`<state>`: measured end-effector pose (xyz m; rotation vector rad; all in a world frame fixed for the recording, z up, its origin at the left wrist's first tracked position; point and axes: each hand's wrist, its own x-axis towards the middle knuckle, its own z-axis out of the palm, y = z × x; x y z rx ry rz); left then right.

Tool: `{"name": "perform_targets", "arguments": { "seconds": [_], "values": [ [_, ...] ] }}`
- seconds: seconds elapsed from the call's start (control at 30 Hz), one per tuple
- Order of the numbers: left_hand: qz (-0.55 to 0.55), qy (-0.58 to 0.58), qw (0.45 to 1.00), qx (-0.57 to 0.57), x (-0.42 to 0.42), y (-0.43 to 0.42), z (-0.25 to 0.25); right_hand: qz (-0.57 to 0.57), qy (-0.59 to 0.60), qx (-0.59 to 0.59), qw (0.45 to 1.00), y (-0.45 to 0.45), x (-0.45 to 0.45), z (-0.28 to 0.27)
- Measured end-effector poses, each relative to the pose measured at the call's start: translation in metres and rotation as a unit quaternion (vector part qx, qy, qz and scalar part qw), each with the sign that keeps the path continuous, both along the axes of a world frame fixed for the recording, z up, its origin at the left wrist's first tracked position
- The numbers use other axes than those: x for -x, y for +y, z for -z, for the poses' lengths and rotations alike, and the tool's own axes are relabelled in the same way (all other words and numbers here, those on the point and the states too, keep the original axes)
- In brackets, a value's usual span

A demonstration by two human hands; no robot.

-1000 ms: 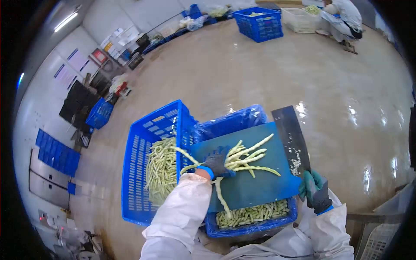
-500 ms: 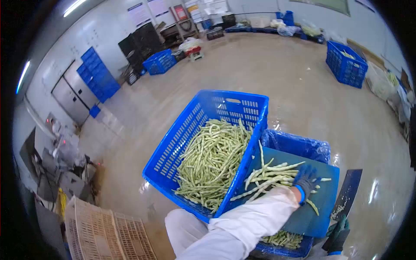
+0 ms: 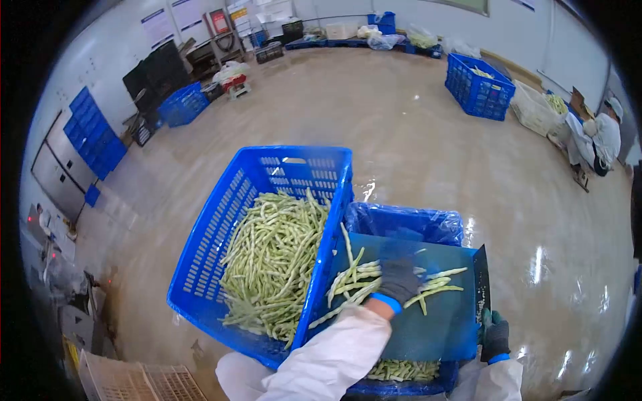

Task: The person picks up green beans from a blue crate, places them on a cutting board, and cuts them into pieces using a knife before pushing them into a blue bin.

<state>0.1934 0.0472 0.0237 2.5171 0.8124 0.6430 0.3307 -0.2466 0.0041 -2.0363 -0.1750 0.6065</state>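
The left hand (image 3: 400, 277), in a dark grey glove with a bright blue band at the wrist, is palm down over the long pale green beans (image 3: 358, 273); its blurred fingers do not show whether they are open or curled. Its forearm, in a loose white sleeve (image 3: 341, 351), slants up from below. The right hand (image 3: 495, 335), in a grey and green glove, is closed at the near end of a broad dark-bladed knife (image 3: 481, 277), which stretches away from it along the board's right edge.

Beneath the left hand, the flat blue-green cutting board (image 3: 428, 331) lies across a blue tub lined with clear, crinkled plastic (image 3: 435, 230). Short bean pieces (image 3: 403, 369) show below the board's near edge. To that hand's left, a slotted blue plastic crate (image 3: 217, 331) holds a tangled heap of slender, bumpy beans (image 3: 277, 260).

Beyond both hands spreads a shiny, wet-looking brownish floor (image 3: 401, 154). Far off to the right are another blue crate (image 3: 478, 90) and a person in white (image 3: 605, 140), sitting low.
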Motion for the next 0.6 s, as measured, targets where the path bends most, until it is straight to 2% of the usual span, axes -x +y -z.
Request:
{"name": "perform_targets", "arguments": {
  "seconds": [0.03, 0.07, 0.1, 0.17, 0.2, 0.27, 0.3, 0.37, 0.43, 0.53, 0.6],
  "values": [
    [-0.079, 0.024, 0.996, -0.045, 0.007, 0.032, 0.029, -0.028, -0.076, 0.041, 0.996, -0.015, -0.014, 0.042],
    [-0.173, 0.072, 0.982, -0.019, 0.017, 0.059, 0.023, -0.055, -0.150, 0.086, 0.983, -0.029, -0.022, 0.065],
    [-0.223, 0.121, 0.965, 0.061, 0.033, 0.075, -0.015, -0.040, -0.093, 0.103, 0.990, -0.013, -0.006, 0.025],
    [-0.209, 0.183, 0.946, 0.166, 0.044, 0.115, 0.040, -0.045, -0.111, 0.091, 0.989, -0.009, -0.002, 0.021],
    [-0.202, 0.211, 0.945, 0.147, 0.038, 0.094, -0.003, -0.063, -0.129, 0.076, 0.987, -0.007, 0.004, 0.014],
    [-0.085, 0.266, 0.955, 0.099, 0.024, 0.086, -0.001, -0.044, -0.143, 0.113, 0.982, 0.005, 0.019, -0.005],
    [-0.071, 0.272, 0.954, 0.101, 0.018, 0.082, -0.005, -0.077, -0.159, 0.111, 0.978, 0.012, 0.024, -0.014],
    [0.125, 0.239, 0.938, 0.218, 0.012, 0.071, -0.018, -0.104, -0.172, 0.114, 0.973, 0.024, 0.032, -0.031],
    [0.152, 0.254, 0.936, 0.191, 0.017, 0.061, -0.021, -0.136, -0.070, 0.134, 0.979, 0.032, 0.039, -0.043],
    [0.174, 0.300, 0.924, 0.160, 0.024, 0.054, -0.026, -0.162, -0.113, 0.102, 0.975, 0.034, 0.047, -0.038],
    [0.176, 0.390, 0.899, 0.092, 0.026, 0.048, -0.037, -0.177, -0.103, 0.116, 0.972, 0.033, 0.045, -0.036]
  ]
}}
